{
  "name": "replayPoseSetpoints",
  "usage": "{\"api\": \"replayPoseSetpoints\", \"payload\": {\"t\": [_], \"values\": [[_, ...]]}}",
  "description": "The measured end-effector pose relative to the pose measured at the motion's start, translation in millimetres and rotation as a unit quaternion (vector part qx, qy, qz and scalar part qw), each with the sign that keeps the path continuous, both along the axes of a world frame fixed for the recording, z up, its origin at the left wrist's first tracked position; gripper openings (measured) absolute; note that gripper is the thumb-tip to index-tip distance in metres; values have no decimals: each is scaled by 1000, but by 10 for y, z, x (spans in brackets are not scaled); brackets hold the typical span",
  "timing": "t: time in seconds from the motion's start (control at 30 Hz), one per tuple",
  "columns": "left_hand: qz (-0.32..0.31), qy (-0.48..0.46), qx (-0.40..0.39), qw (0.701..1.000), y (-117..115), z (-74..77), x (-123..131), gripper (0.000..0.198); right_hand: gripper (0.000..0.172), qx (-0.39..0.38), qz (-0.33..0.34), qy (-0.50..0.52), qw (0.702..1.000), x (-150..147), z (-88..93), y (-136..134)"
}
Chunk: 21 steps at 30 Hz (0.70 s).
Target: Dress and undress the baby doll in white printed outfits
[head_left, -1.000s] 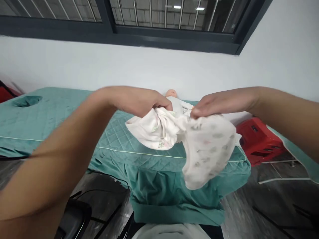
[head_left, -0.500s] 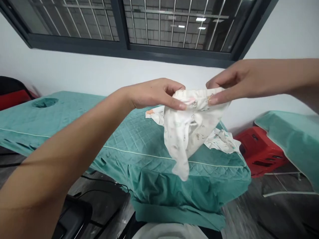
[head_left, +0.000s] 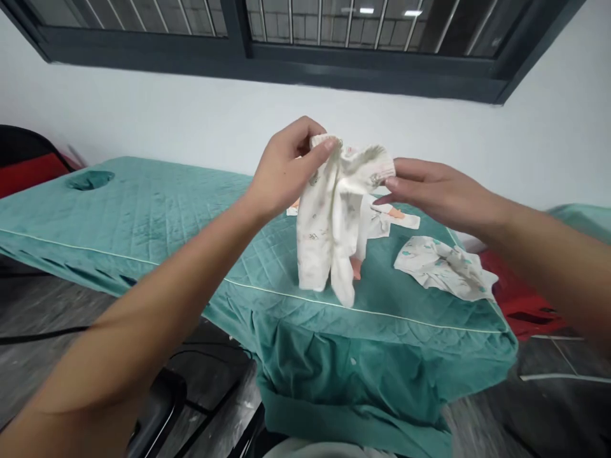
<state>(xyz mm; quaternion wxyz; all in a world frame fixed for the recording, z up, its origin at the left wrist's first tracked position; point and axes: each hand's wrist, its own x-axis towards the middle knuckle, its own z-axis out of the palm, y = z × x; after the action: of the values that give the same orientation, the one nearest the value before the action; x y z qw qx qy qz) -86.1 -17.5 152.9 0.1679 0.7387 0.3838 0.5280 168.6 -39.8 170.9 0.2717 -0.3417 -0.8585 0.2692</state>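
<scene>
A small white printed baby garment (head_left: 329,222) hangs in the air above the teal quilted bed (head_left: 181,216), legs pointing down. My left hand (head_left: 286,168) pinches its top edge on the left. My right hand (head_left: 432,191) holds the waistband on the right between thumb and fingers. Behind the garment lies a baby doll (head_left: 382,219) in white clothes, mostly hidden, with an orange foot showing below. A second crumpled printed cloth (head_left: 443,266) rests on the bed under my right forearm.
The bed has a face hole (head_left: 88,180) at its far left end. A red plastic stool (head_left: 529,305) stands on the floor right of the bed. Another teal bed (head_left: 585,219) sits at the right edge. Dark cables (head_left: 42,334) run across the floor.
Both hands lifted the garment off the doll and now hold it higher, hanging straight down. My right hand dropped lower. The view shifted right, uncovering the second cloth.
</scene>
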Motion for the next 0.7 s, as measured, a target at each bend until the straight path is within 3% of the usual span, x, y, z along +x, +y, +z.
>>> {"api": "replayPoseSetpoints", "payload": {"t": [0.1,0.17,0.3,0.37,0.5,0.57,0.63,0.7], "values": [[-4,-44,-21,999,28,-325,-96,29,42,99,6,-18,995,-178,-380,154],[-39,-49,-56,996,40,-629,-182,32,40,158,18,-77,984,-242,-725,234],[-98,37,-205,973,34,-1355,-281,45,28,165,103,-231,953,-301,-1473,296],[-73,87,-237,965,5,-1678,-268,42,23,160,145,-288,933,-314,-1730,284],[-34,138,-134,981,-79,-2116,-176,22,22,205,155,-302,918,-331,-1888,107],[-38,174,-97,979,-101,-2267,-133,27,23,206,133,-289,925,-332,-1914,-92],[-31,214,-88,972,-103,-2405,-98,32,24,165,142,-281,935,-323,-2017,-364],[-13,235,-86,968,-94,-2529,-69,32,26,86,177,-292,936,-300,-2233,-679]]}}
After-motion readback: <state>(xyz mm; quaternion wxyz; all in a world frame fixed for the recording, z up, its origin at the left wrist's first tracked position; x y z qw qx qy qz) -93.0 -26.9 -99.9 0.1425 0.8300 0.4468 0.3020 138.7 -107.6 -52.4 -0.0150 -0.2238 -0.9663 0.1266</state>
